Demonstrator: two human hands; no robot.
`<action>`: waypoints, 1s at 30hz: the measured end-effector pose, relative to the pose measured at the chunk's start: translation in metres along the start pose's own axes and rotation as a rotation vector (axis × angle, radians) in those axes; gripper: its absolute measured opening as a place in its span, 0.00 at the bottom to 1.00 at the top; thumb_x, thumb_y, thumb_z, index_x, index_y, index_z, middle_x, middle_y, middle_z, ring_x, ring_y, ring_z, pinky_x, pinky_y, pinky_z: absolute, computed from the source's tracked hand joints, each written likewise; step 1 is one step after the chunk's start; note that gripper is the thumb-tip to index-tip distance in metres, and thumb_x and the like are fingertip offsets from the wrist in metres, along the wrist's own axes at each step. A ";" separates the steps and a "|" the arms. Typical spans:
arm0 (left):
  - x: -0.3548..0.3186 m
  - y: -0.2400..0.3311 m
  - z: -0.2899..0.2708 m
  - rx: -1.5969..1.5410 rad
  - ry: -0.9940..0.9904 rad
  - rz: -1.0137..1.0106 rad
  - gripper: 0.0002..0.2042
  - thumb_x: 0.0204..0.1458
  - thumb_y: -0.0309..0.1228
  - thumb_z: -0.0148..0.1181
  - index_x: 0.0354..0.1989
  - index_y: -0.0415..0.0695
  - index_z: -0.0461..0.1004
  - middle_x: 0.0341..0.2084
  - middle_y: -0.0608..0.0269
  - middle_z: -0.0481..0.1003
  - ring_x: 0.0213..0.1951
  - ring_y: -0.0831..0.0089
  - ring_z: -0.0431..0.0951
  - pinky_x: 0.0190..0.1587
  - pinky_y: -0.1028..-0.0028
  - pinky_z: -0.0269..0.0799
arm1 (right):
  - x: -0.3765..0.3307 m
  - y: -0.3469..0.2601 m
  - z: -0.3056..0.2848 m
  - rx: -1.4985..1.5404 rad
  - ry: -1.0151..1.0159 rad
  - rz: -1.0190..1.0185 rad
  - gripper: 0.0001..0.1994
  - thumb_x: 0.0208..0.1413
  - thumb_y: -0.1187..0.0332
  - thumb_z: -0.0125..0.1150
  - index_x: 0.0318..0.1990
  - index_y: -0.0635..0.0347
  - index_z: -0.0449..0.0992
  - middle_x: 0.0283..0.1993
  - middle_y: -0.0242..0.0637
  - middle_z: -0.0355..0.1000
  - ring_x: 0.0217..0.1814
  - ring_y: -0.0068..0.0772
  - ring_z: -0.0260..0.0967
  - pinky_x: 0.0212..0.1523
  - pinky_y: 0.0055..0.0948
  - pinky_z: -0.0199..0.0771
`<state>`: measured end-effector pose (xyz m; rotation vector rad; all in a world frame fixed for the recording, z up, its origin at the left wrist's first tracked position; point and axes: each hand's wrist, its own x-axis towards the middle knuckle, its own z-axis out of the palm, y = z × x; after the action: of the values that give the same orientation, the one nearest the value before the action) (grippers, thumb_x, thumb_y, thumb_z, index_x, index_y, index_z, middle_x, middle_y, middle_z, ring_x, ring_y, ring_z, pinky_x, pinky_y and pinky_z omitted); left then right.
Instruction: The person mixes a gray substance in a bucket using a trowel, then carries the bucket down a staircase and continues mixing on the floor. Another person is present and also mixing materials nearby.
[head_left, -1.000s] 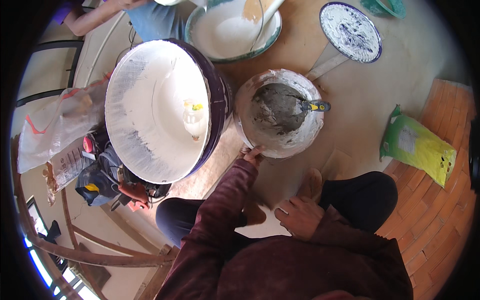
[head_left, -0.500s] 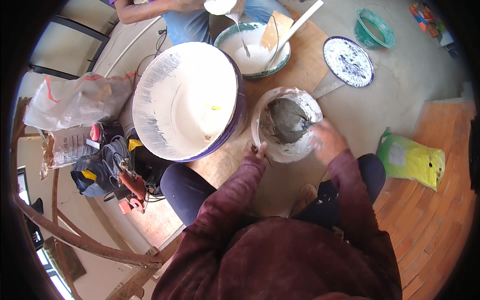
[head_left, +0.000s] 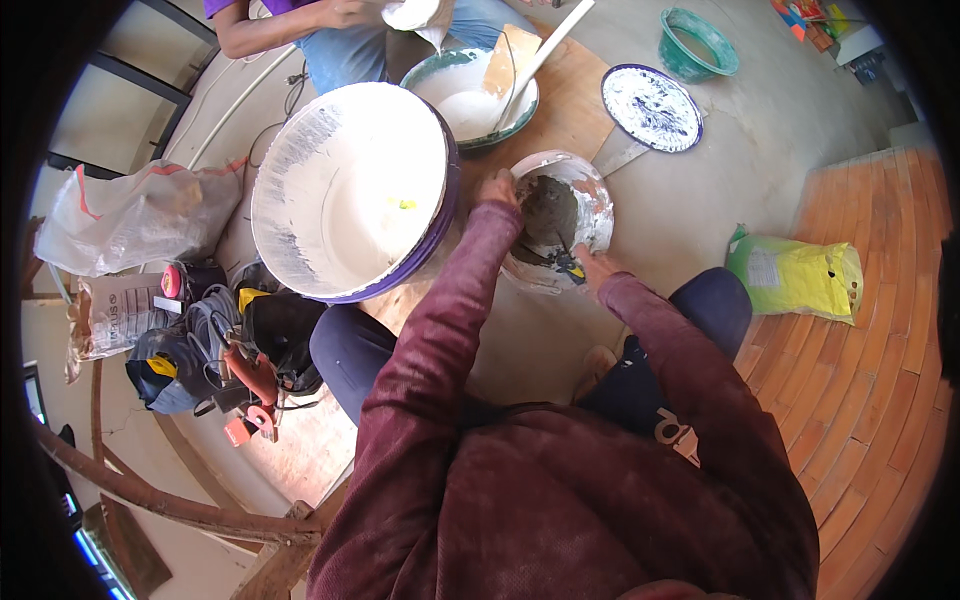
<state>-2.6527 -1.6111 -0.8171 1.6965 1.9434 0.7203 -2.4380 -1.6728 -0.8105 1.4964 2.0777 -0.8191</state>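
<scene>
A small white bucket (head_left: 590, 195) with dark grey mortar inside is tipped toward me on the floor. My left hand (head_left: 497, 188) grips its far left rim. My right hand (head_left: 592, 266) holds a trowel with a blue and yellow handle (head_left: 570, 262) at the bucket's near edge, its blade reaching into the mortar. Both arms are in maroon sleeves.
A large white tub (head_left: 345, 190) stands to the left. Beyond are a green-rimmed basin (head_left: 470, 95) with white paste, a round lid (head_left: 650, 108) and a green bucket (head_left: 697, 42). Another person (head_left: 330, 25) sits at the top. A yellow bag (head_left: 800, 278) lies right; tools (head_left: 230, 350) lie left.
My right hand came off my knee to the bucket and took the trowel. The bucket has tipped toward me, and my left hand has shifted to its far rim.
</scene>
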 end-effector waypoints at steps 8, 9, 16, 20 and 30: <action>0.051 0.018 -0.004 0.369 -0.118 -0.092 0.10 0.49 0.29 0.47 0.40 0.51 0.71 0.41 0.56 0.64 0.45 0.54 0.66 0.46 0.61 0.65 | -0.018 -0.049 -0.028 -0.025 0.188 -0.058 0.16 0.48 0.70 0.49 0.48 0.53 0.65 0.49 0.59 0.60 0.48 0.56 0.64 0.46 0.46 0.65; 0.054 0.021 0.001 0.451 -0.104 -0.102 0.10 0.51 0.31 0.45 0.39 0.54 0.72 0.41 0.58 0.64 0.46 0.57 0.64 0.47 0.55 0.61 | -0.014 -0.046 -0.037 0.045 0.189 -0.053 0.15 0.48 0.70 0.49 0.46 0.54 0.67 0.48 0.59 0.61 0.47 0.56 0.64 0.46 0.46 0.65; 0.039 -0.001 0.007 0.342 0.124 0.041 0.11 0.49 0.30 0.45 0.42 0.53 0.68 0.40 0.60 0.64 0.47 0.61 0.62 0.45 0.57 0.57 | 0.022 -0.028 -0.035 0.214 0.437 -0.168 0.13 0.45 0.72 0.51 0.41 0.58 0.68 0.40 0.56 0.67 0.44 0.57 0.65 0.45 0.46 0.65; -0.025 0.062 -0.021 0.445 -0.086 0.235 0.26 0.45 0.48 0.50 0.50 0.46 0.67 0.57 0.49 0.56 0.59 0.54 0.53 0.58 0.63 0.50 | 0.037 -0.003 -0.018 0.107 0.281 -0.057 0.14 0.44 0.73 0.51 0.42 0.56 0.67 0.39 0.55 0.68 0.44 0.56 0.66 0.43 0.47 0.66; -0.042 0.012 -0.279 0.399 -0.145 0.396 0.05 0.41 0.27 0.57 0.27 0.47 0.76 0.24 0.64 0.74 0.27 0.66 0.75 0.30 0.70 0.69 | 0.018 -0.040 -0.040 -0.057 0.190 -0.111 0.12 0.45 0.73 0.48 0.39 0.58 0.69 0.33 0.52 0.71 0.39 0.54 0.69 0.40 0.46 0.68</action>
<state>-2.8190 -1.6752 -0.5981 2.3452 1.7505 0.3335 -2.4825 -1.6418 -0.7853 1.4903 2.3203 -0.6730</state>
